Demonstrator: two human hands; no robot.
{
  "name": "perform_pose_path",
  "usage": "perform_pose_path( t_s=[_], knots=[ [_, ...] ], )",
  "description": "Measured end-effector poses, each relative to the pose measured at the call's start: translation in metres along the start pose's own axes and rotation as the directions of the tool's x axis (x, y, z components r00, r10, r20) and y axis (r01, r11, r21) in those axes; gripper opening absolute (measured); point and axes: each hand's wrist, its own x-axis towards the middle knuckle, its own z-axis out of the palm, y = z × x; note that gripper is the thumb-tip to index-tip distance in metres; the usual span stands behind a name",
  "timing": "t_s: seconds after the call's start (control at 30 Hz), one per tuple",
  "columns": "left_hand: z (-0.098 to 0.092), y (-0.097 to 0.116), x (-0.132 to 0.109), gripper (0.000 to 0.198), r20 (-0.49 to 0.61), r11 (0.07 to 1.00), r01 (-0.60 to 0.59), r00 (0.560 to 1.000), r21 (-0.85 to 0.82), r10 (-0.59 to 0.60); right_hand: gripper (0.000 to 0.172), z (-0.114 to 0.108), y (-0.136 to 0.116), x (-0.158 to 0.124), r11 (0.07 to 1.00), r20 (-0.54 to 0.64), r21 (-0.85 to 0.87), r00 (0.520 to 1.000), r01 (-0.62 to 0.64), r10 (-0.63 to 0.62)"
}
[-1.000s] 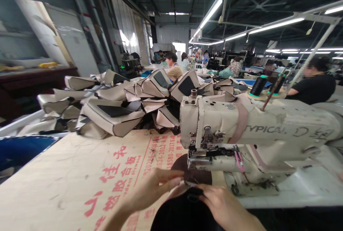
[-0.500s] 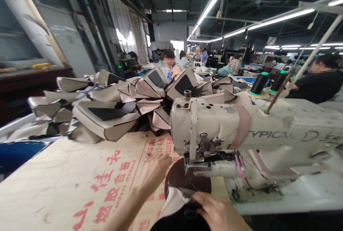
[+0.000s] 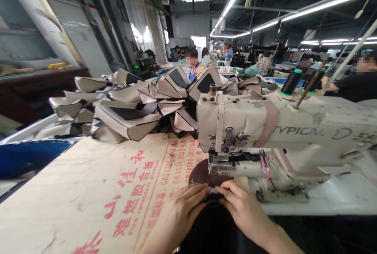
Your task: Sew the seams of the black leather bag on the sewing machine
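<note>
My left hand [image 3: 187, 208] and my right hand [image 3: 240, 207] meet just in front of the sewing machine [image 3: 235, 128]. Both have their fingers closed on the upper edge of a black fabric piece [image 3: 210, 228], pinching it from either side. A small pale bit of it shows between the fingertips; the rest hangs down toward me. Just beyond my fingers, a dark brown round plate [image 3: 198, 173] lies under the machine's needle area. Pink-handled thread snips [image 3: 266, 166] hang on the machine arm.
A plywood board [image 3: 118, 191] with red print spreads to the left. Behind it rises a heap of beige and black sewn covers [image 3: 126, 116]. Black thread cones [image 3: 291, 83] stand on the machine's far side. Co-workers [image 3: 196, 65] sit farther back.
My left hand has come from the board beside the machine to the fabric and grips its edge. The pale flap seen before is now mostly covered by my hands. The view has shifted slightly.
</note>
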Motion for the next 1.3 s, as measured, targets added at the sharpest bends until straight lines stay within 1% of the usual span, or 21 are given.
perform_pose_path(
  t_s=[0.1, 0.17, 0.2, 0.3, 0.37, 0.43, 0.5, 0.53, 0.57, 0.6, 0.67, 0.73, 0.8, 0.87, 0.93, 1.07, 1.13, 1.17, 1.2, 1.23, 1.3],
  knots=[
    [-0.009, -0.012, 0.017, 0.031, 0.101, 0.990, -0.106, 0.988, -0.091, 0.115, 0.029, 0.001, 0.003, 0.004, 0.996, -0.011, 0.051, 0.997, 0.073, -0.072],
    [-0.015, -0.019, 0.020, 0.031, 0.176, 0.977, -0.137, 0.970, -0.162, 0.165, 0.025, 0.000, 0.005, 0.008, 0.988, 0.021, 0.065, 0.989, 0.142, -0.143],
    [-0.018, -0.022, 0.020, 0.030, 0.198, 0.973, -0.130, 0.966, -0.193, 0.168, 0.022, -0.001, 0.006, 0.010, 0.981, 0.040, 0.067, 0.982, 0.180, -0.183],
    [-0.023, -0.022, 0.016, 0.023, 0.205, 0.966, -0.026, 0.975, -0.258, 0.082, 0.018, -0.001, 0.009, 0.014, 0.965, 0.059, 0.051, 0.964, 0.258, -0.261],
    [-0.025, -0.012, 0.016, 0.023, 0.214, 0.961, 0.040, 0.977, -0.274, 0.020, 0.017, 0.000, 0.010, 0.014, 0.966, 0.057, 0.027, 0.964, 0.258, -0.259],
    [-0.022, 0.002, 0.019, 0.023, 0.181, 0.968, 0.083, 0.983, -0.236, -0.040, 0.014, 0.003, 0.012, 0.013, 0.969, 0.064, 0.003, 0.967, 0.248, -0.248],
    [-0.016, 0.013, 0.027, 0.027, 0.118, 0.971, 0.164, 0.982, -0.176, -0.144, 0.014, 0.006, 0.013, 0.012, 0.968, 0.060, -0.026, 0.967, 0.251, -0.249],
    [-0.012, 0.015, 0.032, 0.031, 0.110, 0.960, 0.224, 0.972, -0.166, -0.208, 0.016, 0.008, 0.014, 0.012, 0.967, 0.053, -0.042, 0.967, 0.253, -0.251],
    [-0.007, 0.015, 0.037, 0.035, 0.132, 0.941, 0.285, 0.956, -0.184, -0.264, 0.018, 0.009, 0.014, 0.012, 0.966, 0.049, -0.056, 0.967, 0.254, -0.251],
    [-0.003, 0.012, 0.042, 0.038, 0.193, 0.913, 0.339, 0.934, -0.226, -0.299, 0.019, 0.010, 0.014, 0.012, 0.965, 0.048, -0.064, 0.967, 0.253, -0.251],
    [0.003, 0.002, 0.051, 0.041, 0.354, 0.849, 0.421, 0.884, -0.318, -0.306, 0.020, 0.010, 0.013, 0.013, 0.967, 0.052, -0.063, 0.968, 0.248, -0.245],
    [0.003, -0.009, 0.057, 0.042, 0.474, 0.797, 0.485, 0.831, -0.360, -0.292, 0.016, 0.009, 0.011, 0.013, 0.980, 0.046, -0.019, 0.980, 0.197, -0.196],
    [0.000, -0.015, 0.060, 0.042, 0.543, 0.763, 0.546, 0.780, -0.346, -0.311, 0.003, 0.007, 0.007, 0.013, 0.993, 0.024, 0.076, 0.996, 0.087, -0.089],
    [-0.004, -0.017, 0.062, 0.042, 0.596, 0.734, 0.589, 0.737, -0.336, -0.319, 0.013, 0.004, 0.002, 0.014, 0.990, 0.014, 0.140, 1.000, 0.021, -0.023],
    [-0.006, -0.015, 0.063, 0.043, 0.623, 0.710, 0.611, 0.718, -0.350, -0.310, 0.016, 0.000, -0.002, 0.015, 0.991, 0.021, 0.129, 0.999, 0.046, -0.049],
    [-0.004, -0.015, 0.064, 0.043, 0.613, 0.682, 0.616, 0.729, -0.394, -0.304, 0.018, -0.004, -0.003, 0.016, 0.986, 0.071, 0.067, 0.985, 0.150, -0.155],
    [-0.002, -0.014, 0.063, 0.043, 0.607, 0.673, 0.616, 0.734, -0.409, -0.304, 0.017, -0.004, -0.002, 0.015, 0.980, 0.074, 0.024, 0.977, 0.197, -0.198],
    [-0.002, -0.013, 0.062, 0.041, 0.594, 0.670, 0.610, 0.745, -0.424, -0.302, 0.017, -0.003, -0.001, 0.015, 0.976, 0.068, 0.006, 0.974, 0.216, -0.216],
    [-0.003, -0.010, 0.059, 0.038, 0.560, 0.670, 0.591, 0.770, -0.448, -0.305, 0.017, -0.002, 0.000, 0.014, 0.974, 0.056, -0.004, 0.972, 0.228, -0.227],
    [-0.004, -0.006, 0.054, 0.035, 0.493, 0.681, 0.558, 0.809, -0.474, -0.320, 0.017, -0.001, 0.001, 0.013, 0.974, 0.038, 0.000, 0.973, 0.228, -0.228],
    [-0.008, 0.004, 0.041, 0.027, 0.287, 0.749, 0.452, 0.891, -0.485, -0.352, 0.016, 0.001, 0.002, 0.012, 0.977, -0.004, 0.037, 0.978, 0.210, -0.210]
  ],
)
